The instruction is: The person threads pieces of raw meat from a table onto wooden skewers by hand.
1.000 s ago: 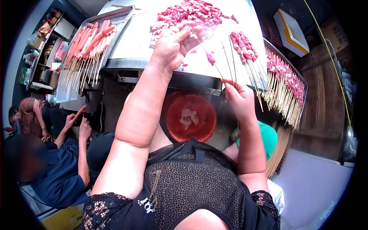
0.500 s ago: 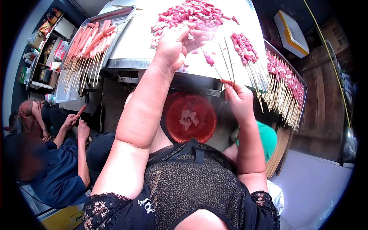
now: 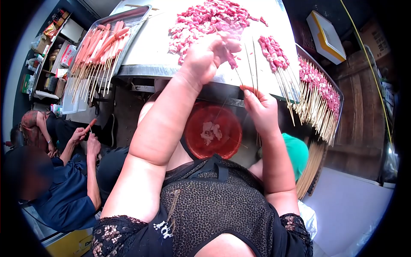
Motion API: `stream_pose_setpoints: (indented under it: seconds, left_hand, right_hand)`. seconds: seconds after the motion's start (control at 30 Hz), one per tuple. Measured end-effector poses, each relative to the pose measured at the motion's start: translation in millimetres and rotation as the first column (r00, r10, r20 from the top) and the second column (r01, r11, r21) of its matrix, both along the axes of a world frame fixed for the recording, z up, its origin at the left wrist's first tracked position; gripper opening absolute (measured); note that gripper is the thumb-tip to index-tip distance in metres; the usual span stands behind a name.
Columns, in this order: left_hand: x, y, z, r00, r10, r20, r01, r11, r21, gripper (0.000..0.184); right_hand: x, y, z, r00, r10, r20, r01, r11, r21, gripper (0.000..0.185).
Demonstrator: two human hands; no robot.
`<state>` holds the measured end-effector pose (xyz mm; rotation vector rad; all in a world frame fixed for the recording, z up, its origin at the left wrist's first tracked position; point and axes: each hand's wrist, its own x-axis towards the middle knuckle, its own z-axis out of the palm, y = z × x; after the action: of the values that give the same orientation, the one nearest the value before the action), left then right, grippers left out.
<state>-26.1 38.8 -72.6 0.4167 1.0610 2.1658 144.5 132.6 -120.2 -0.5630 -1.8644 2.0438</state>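
My right hand (image 3: 260, 105) pinches several thin bamboo skewers (image 3: 252, 70) near their lower ends, in front of the table edge. One skewer slants up to the left and carries raw meat (image 3: 232, 61) near its upper end. At that end is my left hand (image 3: 205, 58), fingers closed around the meat at the skewer's tip; its fingertips are partly blurred. Just beyond lies a big pile of raw pink meat pieces (image 3: 205, 21) on the white table (image 3: 150, 43). Several loaded meat skewers (image 3: 274, 53) lie to the right of my hands.
A metal tray (image 3: 143, 19) of sausage skewers stands at left, another tray (image 3: 340, 96) of meat skewers at right. Below the table is a red basin (image 3: 192, 141) with pale pieces. A seated co-worker (image 3: 64, 184) at left holds a skewered sausage (image 3: 90, 124). Close by on my right is a green cap (image 3: 296, 156).
My left hand has moved right and slightly down, to the tip of the slanted skewer. My right hand has shifted a little left, bringing the skewers with it.
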Motion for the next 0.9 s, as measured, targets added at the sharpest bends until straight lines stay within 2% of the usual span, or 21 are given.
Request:
stream_pose_setpoints:
  seconds: [0.03, 0.1, 0.13, 0.17, 0.23, 0.27, 0.3, 0.37, 0.4, 0.47, 0.5, 0.57, 0.6, 0.63, 0.7, 0.73, 0.87, 0.9]
  left_hand:
    - [3.5, 2.5, -2.1, 0.998, -0.031, -0.053, 0.029, 0.999, -0.043, 0.028]
    - [8.7, 5.0, -3.7, 0.995, -0.083, -0.048, 0.079, 0.994, -0.075, 0.027]
    - [7.3, 3.7, -2.3, 0.990, -0.120, -0.076, 0.109, 0.985, -0.135, 0.028]
    - [5.5, 2.1, -0.1, 0.982, -0.159, -0.100, 0.138, 0.971, -0.194, 0.029]
    - [-4.7, -6.5, 10.9, 0.894, -0.113, -0.433, -0.078, 0.914, -0.399, 0.031]
    - [-12.7, -10.1, 15.0, 0.870, 0.006, -0.493, -0.242, 0.877, -0.416, 0.035]
    - [-28.3, -12.7, 9.3, 0.794, 0.160, -0.586, -0.409, 0.854, -0.321, 0.029]
    - [-56.8, -21.3, 3.6, 0.539, 0.124, -0.833, -0.652, 0.687, -0.320, 0.021]
    - [-58.7, -19.6, 3.1, 0.539, 0.123, -0.834, -0.652, 0.688, -0.320, 0.021]
    - [-62.2, -17.0, 1.8, 0.381, -0.055, -0.923, -0.720, 0.608, -0.334, 0.018]
    - [-57.0, -15.9, 5.4, 0.381, -0.056, -0.923, -0.719, 0.609, -0.334, 0.018]
    - [-43.4, -13.2, 11.1, 0.211, -0.388, -0.897, -0.822, 0.427, -0.377, 0.022]
    - [-44.0, -11.5, 8.3, 0.215, -0.471, -0.855, -0.828, 0.376, -0.415, 0.026]
    - [-43.5, -10.6, 5.8, 0.213, -0.471, -0.856, -0.827, 0.379, -0.415, 0.026]
    - [-40.9, -8.6, 6.4, 0.177, -0.624, -0.761, -0.883, 0.241, -0.403, 0.022]
    - [-37.8, -9.3, 11.4, 0.208, -0.675, -0.708, -0.870, 0.204, -0.450, 0.021]
    - [-36.1, -22.0, 6.4, 0.190, -0.636, -0.748, -0.871, 0.243, -0.428, 0.019]
    - [-37.8, -26.1, 5.5, 0.190, -0.474, -0.860, -0.844, 0.368, -0.390, 0.018]
  right_hand:
    - [-1.0, 0.7, 1.2, 1.000, 0.002, 0.001, -0.002, 1.000, 0.000, 0.021]
    - [-3.8, 1.6, 4.1, 0.998, -0.046, -0.053, 0.045, 0.999, -0.024, 0.021]
    - [-3.2, 2.8, 10.2, 0.997, -0.073, -0.035, 0.072, 0.996, -0.043, 0.021]
    - [-3.7, 5.3, 7.1, 0.991, -0.098, -0.094, 0.094, 0.994, -0.050, 0.020]
    - [-2.0, 10.6, 10.9, 0.985, -0.135, -0.111, 0.131, 0.990, -0.042, 0.021]
    - [-0.8, 13.3, 10.3, 0.984, -0.136, -0.111, 0.132, 0.990, -0.045, 0.021]
    - [0.6, 15.6, 9.5, 0.980, -0.150, -0.129, 0.144, 0.988, -0.051, 0.021]
    - [2.5, 18.0, 10.2, 0.975, -0.164, -0.147, 0.157, 0.986, -0.058, 0.021]
    - [3.6, 18.5, 12.0, 0.975, -0.162, -0.150, 0.153, 0.986, -0.069, 0.021]
    - [3.8, 19.7, 12.3, 0.975, -0.162, -0.154, 0.151, 0.985, -0.081, 0.021]
    - [3.8, 20.0, 10.7, 0.973, -0.167, -0.162, 0.157, 0.985, -0.076, 0.021]
    - [5.2, 20.4, 9.1, 0.970, -0.175, -0.167, 0.165, 0.984, -0.072, 0.021]
    - [5.9, 20.6, 9.0, 0.973, -0.172, -0.153, 0.162, 0.984, -0.073, 0.021]
    - [6.6, 20.9, 9.2, 0.976, -0.167, -0.140, 0.158, 0.985, -0.073, 0.021]
    - [8.2, 20.6, 9.7, 0.978, -0.162, -0.131, 0.154, 0.986, -0.065, 0.021]
    - [8.8, 20.6, 9.9, 0.981, -0.153, -0.120, 0.147, 0.987, -0.059, 0.021]
    - [10.7, 20.1, 7.9, 0.980, -0.143, -0.139, 0.135, 0.989, -0.060, 0.021]
    - [11.0, 19.7, 8.1, 0.981, -0.140, -0.134, 0.134, 0.990, -0.052, 0.021]
